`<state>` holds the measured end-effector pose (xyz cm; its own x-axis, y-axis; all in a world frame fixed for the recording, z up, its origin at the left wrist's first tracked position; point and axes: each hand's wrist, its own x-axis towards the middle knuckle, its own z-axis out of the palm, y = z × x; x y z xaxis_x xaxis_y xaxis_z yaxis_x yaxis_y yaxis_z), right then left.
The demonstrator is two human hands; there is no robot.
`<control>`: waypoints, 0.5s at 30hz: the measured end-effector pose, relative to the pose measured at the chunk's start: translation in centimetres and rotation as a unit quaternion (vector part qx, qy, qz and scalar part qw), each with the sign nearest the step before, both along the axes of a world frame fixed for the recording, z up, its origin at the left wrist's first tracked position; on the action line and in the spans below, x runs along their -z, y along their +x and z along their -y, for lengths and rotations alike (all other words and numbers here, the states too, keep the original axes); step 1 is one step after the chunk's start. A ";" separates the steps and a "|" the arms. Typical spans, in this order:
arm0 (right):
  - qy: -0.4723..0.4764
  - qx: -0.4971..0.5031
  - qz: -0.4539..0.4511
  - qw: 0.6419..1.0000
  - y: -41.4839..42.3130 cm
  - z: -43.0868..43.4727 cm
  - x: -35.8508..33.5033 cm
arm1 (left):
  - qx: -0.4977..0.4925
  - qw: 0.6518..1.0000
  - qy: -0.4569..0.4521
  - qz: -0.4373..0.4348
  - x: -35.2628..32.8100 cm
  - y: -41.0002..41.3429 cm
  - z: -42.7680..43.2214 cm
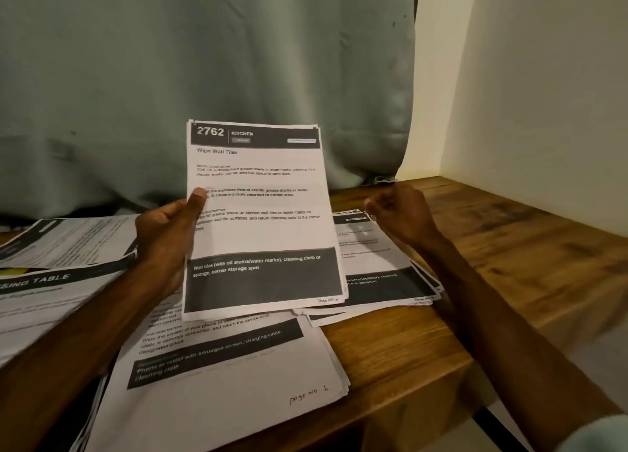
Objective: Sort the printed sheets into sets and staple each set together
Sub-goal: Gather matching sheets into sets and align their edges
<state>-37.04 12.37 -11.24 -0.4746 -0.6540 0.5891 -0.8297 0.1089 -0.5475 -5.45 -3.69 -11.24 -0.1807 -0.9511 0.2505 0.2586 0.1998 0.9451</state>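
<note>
My left hand (pixel 168 234) grips a thin stack of printed sheets (pixel 261 227) by its left edge, thumb on the top page, headed "2762 KITCHEN, Wipe Wall Tiles". The stack is raised and tilted above the table. My right hand (pixel 399 212) hovers just right of it with loosely curled fingers, holding nothing. Beneath lies a pile (pixel 238 377) whose top page is marked "page no 1". A second pile (pixel 380 275) sits under the right hand. More sheets (pixel 57 258) are spread at the left. No stapler is in view.
The wooden table (pixel 509 261) has bare surface at the right and front right. A grey-green curtain (pixel 204 78) hangs behind the papers. A cream wall (pixel 543 95) closes off the right side.
</note>
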 end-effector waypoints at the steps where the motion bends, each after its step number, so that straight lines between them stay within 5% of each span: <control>1: 0.035 0.033 -0.018 0.999 -0.7 0.1 0.3 | -0.006 1.000 0.001 0.006 0.1 0.1 0.2; 8: 0.233 0.078 0.069 0.967 -3.9 0.3 2.1 | -0.009 1.000 0.004 0.022 0.3 0.4 0.8; 15: 0.251 0.087 0.113 0.957 -4.3 0.6 2.1 | 0.004 1.000 0.011 0.018 0.4 0.3 0.6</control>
<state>-41.32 11.76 -13.37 -0.6803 -0.7273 0.0901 -0.6415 0.5315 -0.5532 -5.12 -4.34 -11.60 -0.1959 -0.9551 0.2221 0.2265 0.1763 0.9579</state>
